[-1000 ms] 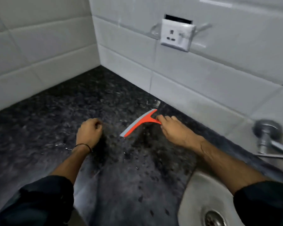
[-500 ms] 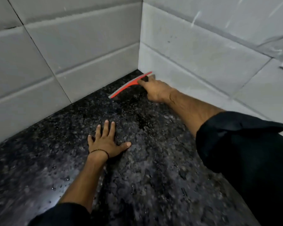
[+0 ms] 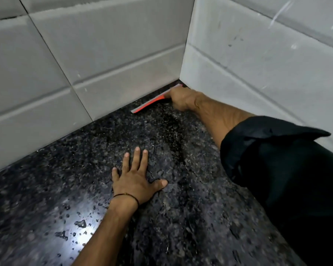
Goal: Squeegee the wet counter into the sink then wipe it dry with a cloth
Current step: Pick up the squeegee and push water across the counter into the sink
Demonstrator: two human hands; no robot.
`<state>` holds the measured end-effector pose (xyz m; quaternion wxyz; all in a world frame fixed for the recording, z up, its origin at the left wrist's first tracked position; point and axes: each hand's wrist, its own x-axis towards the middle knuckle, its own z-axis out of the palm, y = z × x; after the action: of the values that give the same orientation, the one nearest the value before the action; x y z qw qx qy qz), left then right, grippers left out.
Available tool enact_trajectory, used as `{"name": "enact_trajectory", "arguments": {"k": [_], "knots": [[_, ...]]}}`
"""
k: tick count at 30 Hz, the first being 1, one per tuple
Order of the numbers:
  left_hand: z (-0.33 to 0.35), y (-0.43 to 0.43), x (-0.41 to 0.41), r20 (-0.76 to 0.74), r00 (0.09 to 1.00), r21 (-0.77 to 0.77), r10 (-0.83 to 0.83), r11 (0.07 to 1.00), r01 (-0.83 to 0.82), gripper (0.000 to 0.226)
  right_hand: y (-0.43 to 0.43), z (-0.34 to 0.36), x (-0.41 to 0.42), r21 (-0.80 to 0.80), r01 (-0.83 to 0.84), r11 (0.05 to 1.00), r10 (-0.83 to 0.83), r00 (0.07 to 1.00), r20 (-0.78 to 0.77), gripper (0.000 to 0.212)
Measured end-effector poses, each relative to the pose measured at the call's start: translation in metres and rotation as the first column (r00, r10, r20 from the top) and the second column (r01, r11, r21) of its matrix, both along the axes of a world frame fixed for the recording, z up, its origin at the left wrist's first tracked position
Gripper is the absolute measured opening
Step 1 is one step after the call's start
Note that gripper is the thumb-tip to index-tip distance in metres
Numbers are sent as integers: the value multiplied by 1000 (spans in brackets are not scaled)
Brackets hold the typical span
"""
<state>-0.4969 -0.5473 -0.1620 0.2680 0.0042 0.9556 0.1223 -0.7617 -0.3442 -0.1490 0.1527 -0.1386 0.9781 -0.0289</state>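
Observation:
A red squeegee with a grey blade lies against the foot of the tiled wall, deep in the counter's back corner. My right hand is closed around its handle, arm stretched far forward. The black speckled granite counter is wet, with water drops shining near its front left. My left hand rests flat on the counter with fingers spread, holding nothing. Neither the sink nor a cloth is in view.
Two white tiled walls meet at the corner just behind the squeegee and close off the counter at the back and right. My dark right sleeve covers the lower right of the view.
My right hand has pushed the squeegee from mid-counter back into the corner against the wall. My left hand opened from a fist and lies flat. The view swung left, away from the sink.

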Motion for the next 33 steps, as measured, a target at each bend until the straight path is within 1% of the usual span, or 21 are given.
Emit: {"name": "enact_trajectory", "arguments": {"k": [2,4,7,11,13,16,18,21,23,25,27,30,31,33], "knots": [[2,0,0,-1,1000,6,12,1000,-12,110,-6,34,41,-3,46,999,-45,995,93,54],[3,0,2,-13,1000,18,27,999,-27,111,-7,68,90,48,67,997,-74,986,153,55],[6,0,3,-27,999,37,32,999,-31,112,13,85,142,50,92,995,-99,982,161,60],[18,0,6,-5,1000,0,14,1000,-14,111,65,82,212,138,147,979,-177,955,237,57],[25,8,20,-35,999,-5,-12,1000,12,108,97,80,256,148,168,975,-201,946,253,60],[31,31,59,-93,995,36,-42,998,46,101,139,88,328,170,212,962,-251,933,256,61],[31,49,94,-69,995,53,-71,996,75,98,163,96,375,182,257,949,-299,917,263,58],[22,70,140,-29,996,21,-79,997,80,93,196,106,438,214,285,934,-337,903,267,54],[18,76,157,-30,996,-12,-82,997,81,89,210,113,470,219,282,934,-336,904,265,53],[21,74,158,-27,995,-12,-92,996,92,88,215,119,483,239,283,929,-338,912,233,50],[28,68,155,-46,995,12,-91,996,92,85,213,124,486,183,325,928,-355,921,160,43],[37,49,152,-120,992,47,-31,998,36,78,194,133,477,-39,390,920,-387,920,70,43],[38,41,153,-142,990,51,-10,999,18,75,183,135,472,-89,399,913,-393,917,72,42],[38,19,155,-165,986,54,31,998,-22,73,156,137,459,-132,390,911,-382,920,86,36]]}}
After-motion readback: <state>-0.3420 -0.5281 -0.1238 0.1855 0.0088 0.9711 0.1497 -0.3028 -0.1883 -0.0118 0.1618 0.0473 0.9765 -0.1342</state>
